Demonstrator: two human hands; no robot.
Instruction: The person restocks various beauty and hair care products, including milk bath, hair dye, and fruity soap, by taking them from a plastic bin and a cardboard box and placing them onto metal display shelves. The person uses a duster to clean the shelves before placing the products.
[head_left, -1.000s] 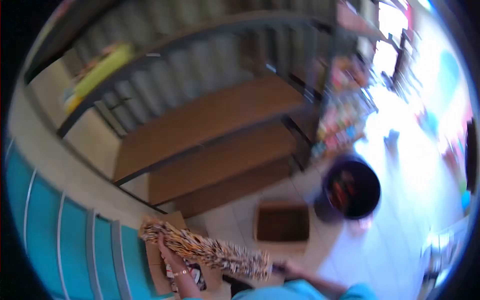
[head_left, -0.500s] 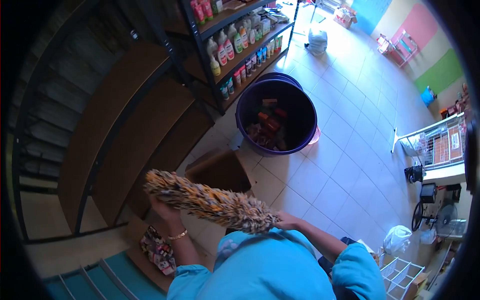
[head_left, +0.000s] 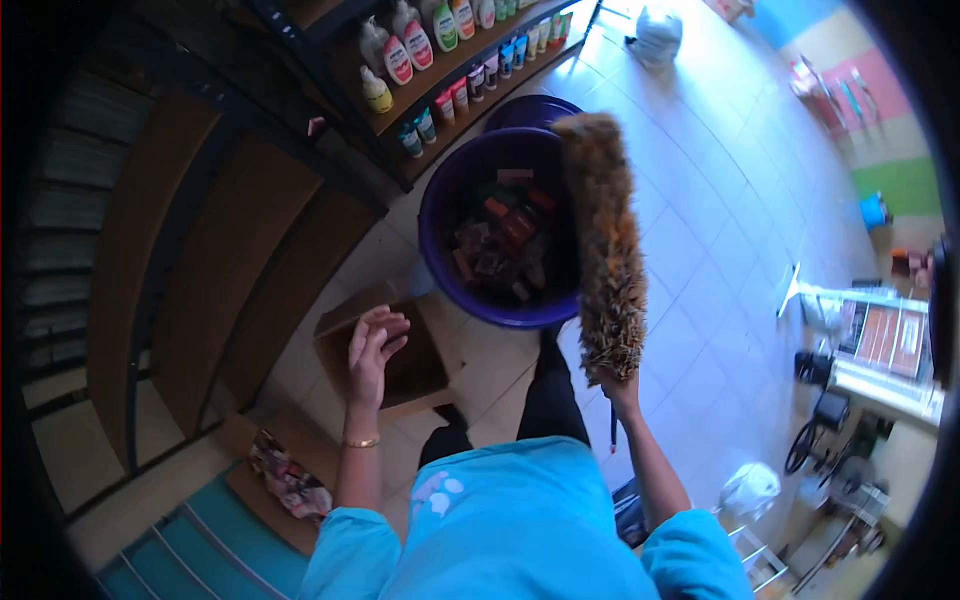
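Note:
A fluffy brown feather duster [head_left: 606, 250] stands nearly upright in view, its handle end in the grip of my right hand [head_left: 618, 392]. The duster's head covers the right edge of a big purple tub [head_left: 440, 262], in which several small boxes and packets [head_left: 510, 230] lie. My left hand [head_left: 377, 345] is held up with nothing in it, fingers loosely apart, above an open cardboard box [head_left: 440, 345] on the floor.
Shelves of bottles [head_left: 398, 62] and tubes [head_left: 445, 105] stand beyond the tub. Brown shelf boards [head_left: 235, 240] run along the left. A white plastic bag [head_left: 750, 490] and a wire rack [head_left: 755, 560] are at lower right, and white floor tiles [head_left: 700, 250] stretch to the right.
My left hand has let go of the duster. My right hand has swung it from lying across my front to upright on the right. The view has shifted nearer the tub.

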